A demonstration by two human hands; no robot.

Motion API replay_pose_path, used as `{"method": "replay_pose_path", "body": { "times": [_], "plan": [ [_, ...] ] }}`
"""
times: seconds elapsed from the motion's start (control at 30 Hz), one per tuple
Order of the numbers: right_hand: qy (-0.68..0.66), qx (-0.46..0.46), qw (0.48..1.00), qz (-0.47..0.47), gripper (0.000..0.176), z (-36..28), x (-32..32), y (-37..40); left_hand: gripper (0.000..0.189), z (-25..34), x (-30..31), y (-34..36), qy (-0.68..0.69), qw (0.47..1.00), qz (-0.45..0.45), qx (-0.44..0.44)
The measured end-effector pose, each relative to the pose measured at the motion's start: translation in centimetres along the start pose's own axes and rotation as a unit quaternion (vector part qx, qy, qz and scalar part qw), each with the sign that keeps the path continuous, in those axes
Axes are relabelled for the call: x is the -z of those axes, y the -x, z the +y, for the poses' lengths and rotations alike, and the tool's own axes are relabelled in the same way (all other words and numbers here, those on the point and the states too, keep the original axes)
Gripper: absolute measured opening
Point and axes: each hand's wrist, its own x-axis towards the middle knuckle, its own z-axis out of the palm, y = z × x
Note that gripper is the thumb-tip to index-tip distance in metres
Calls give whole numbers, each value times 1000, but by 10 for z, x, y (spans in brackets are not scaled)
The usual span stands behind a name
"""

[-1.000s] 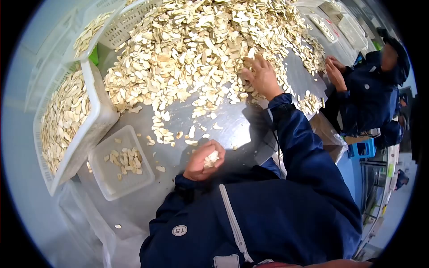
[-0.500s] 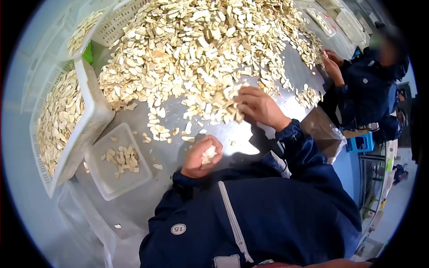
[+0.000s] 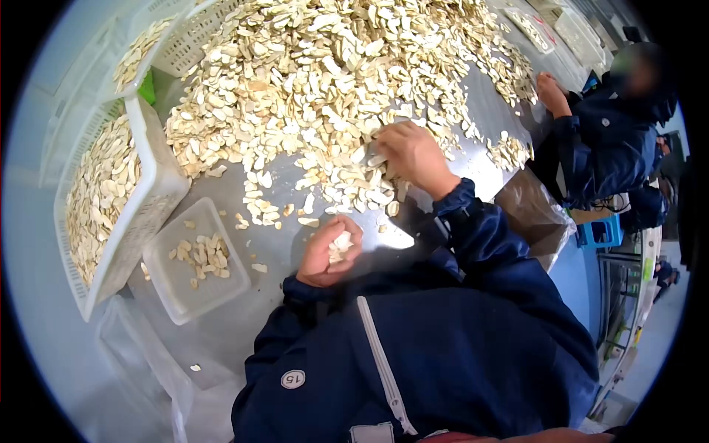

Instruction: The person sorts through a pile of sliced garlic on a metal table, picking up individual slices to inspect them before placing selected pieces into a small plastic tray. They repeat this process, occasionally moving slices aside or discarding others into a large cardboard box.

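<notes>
Pale dried slices, possibly mushroom or root, form a large pile (image 3: 295,81) on the metal table. Near the table's front edge, my left hand (image 3: 325,255) is closed around several whitish slices (image 3: 340,246), which show between thumb and fingers. My right hand (image 3: 417,159) is palm down over the pile's near edge. Its bent fingers touch or hover just above the slices, and the fingertips are partly hidden. Loose slices (image 3: 369,193) lie spread out below that hand.
A shallow plastic tray (image 3: 159,284) with some slices sits at left, beside a large white basket (image 3: 148,199) full of slices. Across the table at right, a co-worker (image 3: 613,140) has a hand near the pile. A plastic-lined box (image 3: 535,244) stands at the right edge.
My right hand has moved slightly left and up, and the slices under it now lie more spread out. My left hand still holds its slices. The co-worker's hands have shifted.
</notes>
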Motion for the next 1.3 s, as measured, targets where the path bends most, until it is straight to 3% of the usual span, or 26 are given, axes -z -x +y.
{"method": "replay_pose_path", "body": {
  "times": [0.07,0.2,0.33,0.43,0.63,0.7,0.77,0.8,0.87,0.9,1.07,1.23,1.3],
  "plan": [
    [21,-86,996,-15,13,11,12,13,19,0,2,0,-2,1000,8,2],
    [-35,-133,990,-32,11,2,33,33,19,0,-1,-2,-1,1000,11,6],
    [-66,-91,987,-114,20,-50,32,49,20,1,-1,-2,5,1000,3,4],
    [-31,-10,998,-58,22,-59,10,57,19,1,-3,-2,6,1000,8,3],
    [-22,-96,994,-55,19,-49,19,54,26,-1,2,-2,6,1000,-1,1],
    [-169,-151,969,-102,23,-55,27,52,32,-3,2,-3,14,1000,1,3],
    [-378,-183,895,-152,26,-65,33,51,39,-2,-1,-3,21,1000,8,9],
    [-375,-161,894,-186,28,-75,43,42,42,-1,-9,-3,8,999,38,9],
    [-290,-78,945,-133,26,-69,35,41,47,2,-27,-2,-18,995,98,7],
    [-245,-35,963,-106,24,-64,29,42,45,1,-24,-1,-26,996,87,11],
    [-51,-56,994,-82,17,-20,18,47,36,-2,4,-2,-37,999,25,8],
    [21,3,999,-33,22,-27,4,10,32,0,-8,-2,-62,998,27,-2],
    [71,15,997,-29,17,-27,-12,-3,34,0,-10,1,-61,997,37,-11]
  ]
}}
